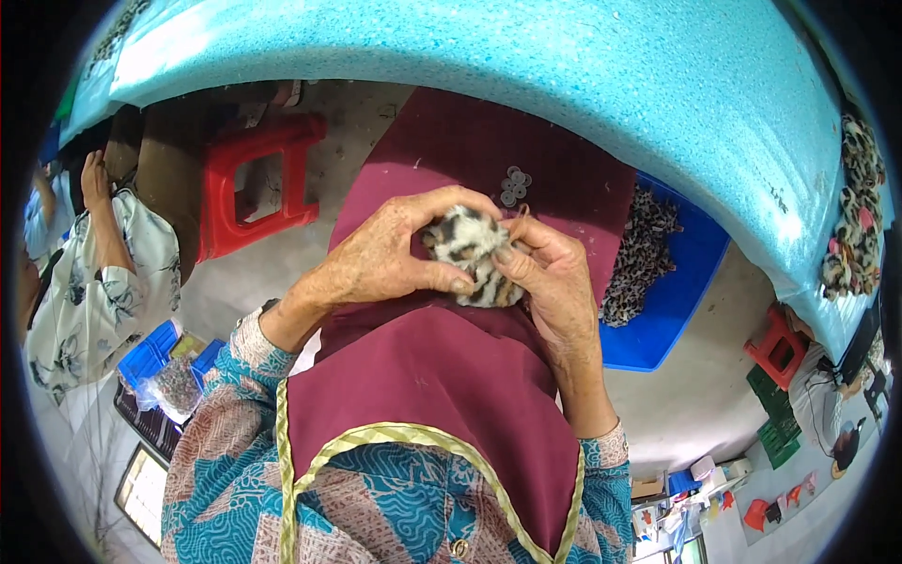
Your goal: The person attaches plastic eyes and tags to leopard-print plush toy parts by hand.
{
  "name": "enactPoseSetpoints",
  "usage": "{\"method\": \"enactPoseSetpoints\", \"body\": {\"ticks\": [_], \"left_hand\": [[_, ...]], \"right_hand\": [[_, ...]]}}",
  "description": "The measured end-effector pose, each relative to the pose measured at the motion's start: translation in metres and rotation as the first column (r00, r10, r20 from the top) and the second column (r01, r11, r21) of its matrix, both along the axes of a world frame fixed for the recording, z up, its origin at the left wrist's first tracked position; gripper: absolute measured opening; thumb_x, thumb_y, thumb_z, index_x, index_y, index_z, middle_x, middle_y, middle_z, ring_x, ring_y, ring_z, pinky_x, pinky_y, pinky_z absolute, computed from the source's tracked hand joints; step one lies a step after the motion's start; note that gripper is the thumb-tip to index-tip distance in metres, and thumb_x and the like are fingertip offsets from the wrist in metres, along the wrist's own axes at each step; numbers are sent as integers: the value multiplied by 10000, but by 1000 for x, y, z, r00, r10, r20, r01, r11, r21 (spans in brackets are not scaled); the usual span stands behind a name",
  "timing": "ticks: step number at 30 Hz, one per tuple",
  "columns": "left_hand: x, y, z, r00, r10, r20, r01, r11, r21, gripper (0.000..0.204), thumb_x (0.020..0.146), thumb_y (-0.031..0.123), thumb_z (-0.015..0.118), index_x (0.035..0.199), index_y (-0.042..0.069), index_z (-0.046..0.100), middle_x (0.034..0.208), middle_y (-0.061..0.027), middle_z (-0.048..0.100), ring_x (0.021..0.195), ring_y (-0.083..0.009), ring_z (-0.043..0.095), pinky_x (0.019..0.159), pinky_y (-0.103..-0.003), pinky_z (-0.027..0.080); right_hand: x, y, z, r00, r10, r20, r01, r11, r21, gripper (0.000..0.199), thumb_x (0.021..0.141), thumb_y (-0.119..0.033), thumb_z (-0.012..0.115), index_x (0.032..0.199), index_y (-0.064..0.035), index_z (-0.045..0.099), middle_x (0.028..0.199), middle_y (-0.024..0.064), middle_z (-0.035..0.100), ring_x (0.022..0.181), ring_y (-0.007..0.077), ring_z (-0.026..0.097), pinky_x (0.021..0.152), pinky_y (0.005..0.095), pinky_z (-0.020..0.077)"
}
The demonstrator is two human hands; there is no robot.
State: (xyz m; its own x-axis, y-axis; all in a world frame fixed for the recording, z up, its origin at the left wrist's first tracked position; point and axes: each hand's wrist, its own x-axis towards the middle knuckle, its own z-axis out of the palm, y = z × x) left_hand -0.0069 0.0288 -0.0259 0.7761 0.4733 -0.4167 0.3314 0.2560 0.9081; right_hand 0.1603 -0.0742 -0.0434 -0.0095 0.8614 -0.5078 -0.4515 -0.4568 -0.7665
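A small furry plush piece (470,249), spotted in white, black and tan, is held between both my hands above my lap. My left hand (381,244) grips its left side, thumb below and fingers curled over the top. On the other side my right hand (554,273) pinches the fur between thumb and forefinger. Something thin shows by the right fingertips, too small to name. Beyond the hands, several pale round discs (514,185) lie on the maroon apron (413,179) across my knees.
Right of my lap, a blue tray (691,273) holds a pile of spotted plush pieces (639,254). A speckled light-blue table (470,52) curves across the far side, with more plush (857,216) on its right. A red stool (211,188) and a co-worker's patterned sleeve (122,291) are at left.
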Motion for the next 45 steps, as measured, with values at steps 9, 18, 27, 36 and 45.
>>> {"method": "enactPoseSetpoints", "body": {"ticks": [9, 18, 27, 36, 45], "left_hand": [[9, -34, -18, 932, 355, -76, -355, 935, 8, 321, 720, 21, 688, 1015, 47, 563, 804, 1, 589, 764, -77, 563, 683, -238, 480], [2, -24, 0, 999, -22, -29, 37, 670, 741, 557, 499, 451, 802, 912, 121, 624, 1206, -105, 444, 1127, -338, 390, 924, -474, 352], [-3, -34, -15, 975, 217, 39, -189, 914, -358, 460, 690, 104, 760, 1115, 70, 588, 1105, -42, 558, 921, -118, 576, 784, -259, 502], [0, -27, -16, 845, 513, -154, -297, 210, -932, 346, 894, 261, 553, 1127, 5, 543, 1058, -103, 623, 958, -210, 619, 851, -372, 507], [-4, -30, -11, 912, 389, -132, -313, 448, -837, 348, 860, 249, 599, 1109, 8, 565, 1024, -101, 639, 910, -194, 634, 814, -338, 520]], "right_hand": [[-14, -13, 2, 971, -135, -197, 90, 971, -220, 254, 838, -155, 643, 1036, -15, 566, 815, 11, 605, 623, 44, 521, 516, 179, 376], [-7, -12, 8, 952, -208, -226, 163, 966, -202, 388, 829, -151, 652, 1148, -11, 481, 909, 52, 610, 699, 68, 560, 527, 176, 432], [17, -3, 14, 949, -71, 308, 74, 997, 1, 372, 857, -216, 625, 1155, -10, 543, 989, 86, 607, 777, 129, 597, 665, 231, 493], [-1, 1, 1, 960, -59, 273, 55, 998, 22, 312, 847, -255, 632, 1029, -4, 593, 782, 14, 605, 660, 53, 531, 595, 210, 435], [-9, -6, 17, 948, -183, 262, 226, 964, -141, 178, 840, -190, 625, 856, -13, 610, 662, -34, 547, 563, 14, 449, 487, 178, 349]]}}
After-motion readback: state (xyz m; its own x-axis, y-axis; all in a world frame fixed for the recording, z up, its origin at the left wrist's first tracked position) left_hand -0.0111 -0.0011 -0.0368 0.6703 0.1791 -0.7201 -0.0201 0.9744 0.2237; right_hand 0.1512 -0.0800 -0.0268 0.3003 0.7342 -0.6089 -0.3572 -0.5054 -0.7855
